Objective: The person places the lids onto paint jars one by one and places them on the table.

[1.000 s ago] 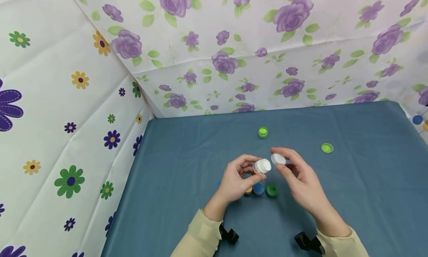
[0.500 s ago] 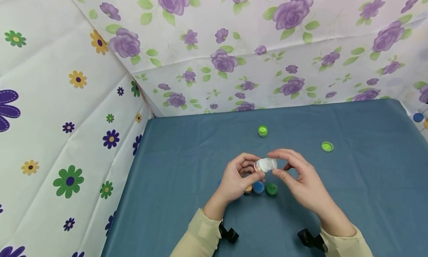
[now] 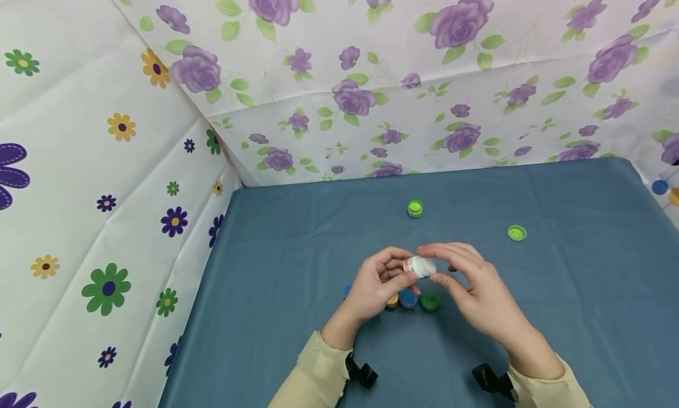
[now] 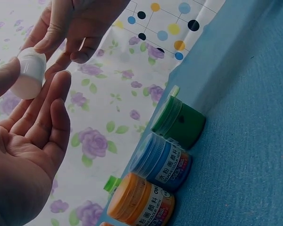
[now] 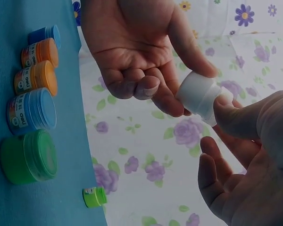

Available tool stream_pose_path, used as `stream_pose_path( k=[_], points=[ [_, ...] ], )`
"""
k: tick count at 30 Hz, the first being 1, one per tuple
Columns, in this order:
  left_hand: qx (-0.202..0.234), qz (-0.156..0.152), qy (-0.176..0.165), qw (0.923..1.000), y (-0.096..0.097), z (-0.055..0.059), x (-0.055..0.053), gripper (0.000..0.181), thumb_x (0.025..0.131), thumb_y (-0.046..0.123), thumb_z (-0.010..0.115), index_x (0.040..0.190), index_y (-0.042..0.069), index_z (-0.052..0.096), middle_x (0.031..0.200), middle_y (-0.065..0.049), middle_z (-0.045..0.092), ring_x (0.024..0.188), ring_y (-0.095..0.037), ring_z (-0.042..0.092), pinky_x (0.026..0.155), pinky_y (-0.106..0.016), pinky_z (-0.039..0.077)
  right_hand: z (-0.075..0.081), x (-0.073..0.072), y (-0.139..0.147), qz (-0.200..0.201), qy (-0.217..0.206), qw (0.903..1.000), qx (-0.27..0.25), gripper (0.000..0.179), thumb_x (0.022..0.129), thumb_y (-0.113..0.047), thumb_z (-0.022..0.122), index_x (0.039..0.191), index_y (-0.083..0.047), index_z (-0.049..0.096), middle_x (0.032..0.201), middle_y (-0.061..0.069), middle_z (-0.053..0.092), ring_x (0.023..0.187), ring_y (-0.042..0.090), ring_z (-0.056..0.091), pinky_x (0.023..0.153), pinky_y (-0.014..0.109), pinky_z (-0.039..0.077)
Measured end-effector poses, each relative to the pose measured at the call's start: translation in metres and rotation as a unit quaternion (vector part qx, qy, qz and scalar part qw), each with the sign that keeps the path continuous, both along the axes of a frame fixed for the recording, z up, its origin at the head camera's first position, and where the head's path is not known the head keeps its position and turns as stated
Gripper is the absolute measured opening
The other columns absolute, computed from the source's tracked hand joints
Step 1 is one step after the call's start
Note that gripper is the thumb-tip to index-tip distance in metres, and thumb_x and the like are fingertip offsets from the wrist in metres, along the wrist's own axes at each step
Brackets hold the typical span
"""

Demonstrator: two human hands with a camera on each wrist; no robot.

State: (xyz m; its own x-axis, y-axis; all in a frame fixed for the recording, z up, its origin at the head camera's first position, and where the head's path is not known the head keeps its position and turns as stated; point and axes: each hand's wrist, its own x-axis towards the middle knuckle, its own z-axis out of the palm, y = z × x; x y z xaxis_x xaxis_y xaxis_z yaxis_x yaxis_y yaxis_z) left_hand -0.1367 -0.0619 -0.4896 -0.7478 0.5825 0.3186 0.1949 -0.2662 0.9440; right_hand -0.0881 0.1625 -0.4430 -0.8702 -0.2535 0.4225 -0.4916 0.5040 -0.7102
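My left hand point(image 3: 375, 285) holds a small white paint jar point(image 3: 419, 267) sideways between thumb and fingers, above the table. At the jar's mouth end, my right hand point(image 3: 480, 293) pinches its pale lid point(image 5: 209, 111) with thumb and forefinger; the lid sits against the jar. Below the hands stand capped paint jars: a dark green jar point(image 3: 429, 302), a blue jar point(image 3: 408, 299) and an orange jar point(image 4: 137, 202). A second orange jar point(image 5: 45, 77) and a darker blue jar point(image 5: 46, 36) also show in the right wrist view.
An uncapped light green jar point(image 3: 415, 209) stands farther back on the blue-covered table point(image 3: 297, 237). Its light green lid point(image 3: 517, 233) lies to the right, inner side up. Flowered sheets point(image 3: 318, 54) hang behind and at the left.
One second ago the lid was apart from the white jar in my right hand. It has moved left onto the jar's mouth, and the right fingers have shifted around it.
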Motion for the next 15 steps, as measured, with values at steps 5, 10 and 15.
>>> stream_pose_path(
  k=[5, 10, 15],
  points=[
    [-0.001, -0.015, -0.005, 0.9999, 0.0, -0.0015, -0.0007, 0.034, 0.112, 0.009, 0.059, 0.134, -0.017, 0.053, 0.112, -0.048, 0.061, 0.08, -0.042, 0.071, 0.076, -0.069, 0.055, 0.0009, -0.0006, 0.0019, -0.005, 0.011, 0.9997, 0.023, 0.055, 0.09, 0.004, 0.082, 0.137, -0.022, 0.071, 0.138, -0.009, 0.067, 0.126, 0.016, 0.056, 0.085, 0.029, 0.051],
    [-0.006, -0.023, -0.001, 0.9997, -0.0005, -0.0021, -0.0005, 0.031, 0.111, 0.004, 0.057, 0.133, -0.017, 0.053, 0.113, -0.046, 0.063, 0.081, -0.058, 0.065, 0.077, -0.068, 0.056, 0.0026, 0.0002, 0.0052, -0.005, 0.02, 0.9985, 0.051, 0.056, 0.088, 0.002, 0.084, 0.136, -0.023, 0.07, 0.136, -0.007, 0.067, 0.125, 0.017, 0.057, 0.084, 0.033, 0.053],
    [-0.004, -0.027, -0.002, 0.9996, -0.0005, -0.0018, -0.0002, 0.032, 0.111, 0.006, 0.059, 0.134, -0.016, 0.054, 0.114, -0.047, 0.062, 0.082, -0.057, 0.065, 0.079, -0.067, 0.057, 0.0037, 0.0018, 0.0061, -0.025, 0.02, 0.9959, 0.085, 0.048, 0.091, -0.011, 0.087, 0.135, -0.022, 0.071, 0.124, -0.005, 0.069, 0.117, 0.017, 0.058, 0.075, 0.039, 0.051]
  ],
)
